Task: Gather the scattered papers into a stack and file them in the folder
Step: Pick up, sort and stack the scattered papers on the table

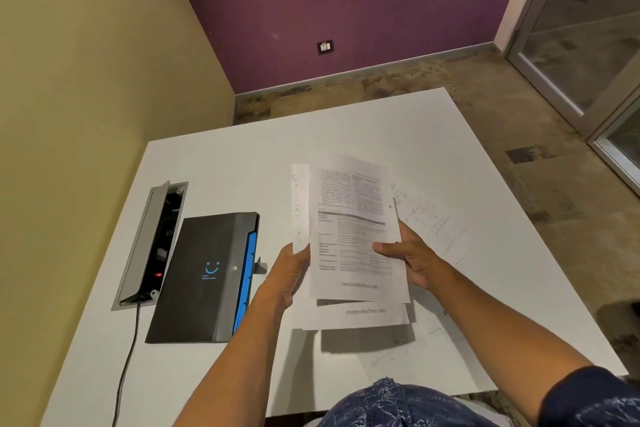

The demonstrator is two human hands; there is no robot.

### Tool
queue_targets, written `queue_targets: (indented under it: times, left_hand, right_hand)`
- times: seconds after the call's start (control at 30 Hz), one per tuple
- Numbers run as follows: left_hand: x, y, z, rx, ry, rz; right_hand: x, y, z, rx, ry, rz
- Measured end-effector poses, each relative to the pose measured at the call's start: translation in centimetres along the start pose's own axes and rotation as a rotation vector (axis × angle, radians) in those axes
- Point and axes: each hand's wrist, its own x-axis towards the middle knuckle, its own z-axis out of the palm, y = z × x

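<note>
Paper is what you have in both hands: a few printed sheets (pixel 353 236) lifted above the table (pixel 221 163), not yet squared, with one sheet sticking out to the left and another hanging lower at the near edge. Your left hand (pixel 289 274) pinches the left edge, fingers behind and thumb side forward; your right hand (pixel 410 258) clamps the right edge with the thumb lying across the printed face. The sheets look light and limp, so they will likely sag and fan if you hold them by one corner; keep both long edges gripped and tap the bottom edge on the tabletop to align them. They slide easily over each other, so squeeze lightly to avoid creases.

More loose sheets (pixel 429 218) lie flat on the table to the right and under your hands, some faintly handwritten; on so smooth a surface they will probably need a fingertip dragged to the edge to lift them. The folder (pixel 207 274), black with a blue expanding side, lies shut on the table to your left, well apart from the papers.

The table is white and matte, with an open cable box (pixel 152 243) and a cord (pixel 128 357) at the left. Beyond are a yellow wall, a purple wall with a socket (pixel 325 46), and mottled floor.
</note>
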Motion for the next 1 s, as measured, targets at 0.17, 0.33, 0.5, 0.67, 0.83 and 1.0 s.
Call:
queue_targets:
  times: [0.17,0.33,0.5,0.67,0.83,1.0]
  left_hand:
    - [0.0,0.5,0.3,0.165,0.05,-0.088]
    - [-0.2,0.1,0.4,0.048,0.077,-0.042]
    - [0.0,-1.0,0.3,0.114,0.131,0.051]
    - [-0.1,-1.3,0.3,0.199,0.109,0.059]
    - [-0.2,-1.7,-0.5,0.251,0.07,0.039]
    - [-0.3,-2.3,-0.9,0.227,0.044,0.026]
  right_hand:
    - [-0.1,-0.2,0.2,-0.085,0.117,-0.07]
    - [-0.6,-0.7,1.2,-0.12,0.138,-0.158]
    - [-1.5,-1.8,1.6,-0.101,0.129,-0.199]
    - [-1.8,-2.0,2.0,-0.207,0.126,-0.179]
    - [-1.9,-1.7,1.8,-0.311,0.12,-0.132]
    - [-1.3,0.0,1.0,-0.376,0.266,-0.045]
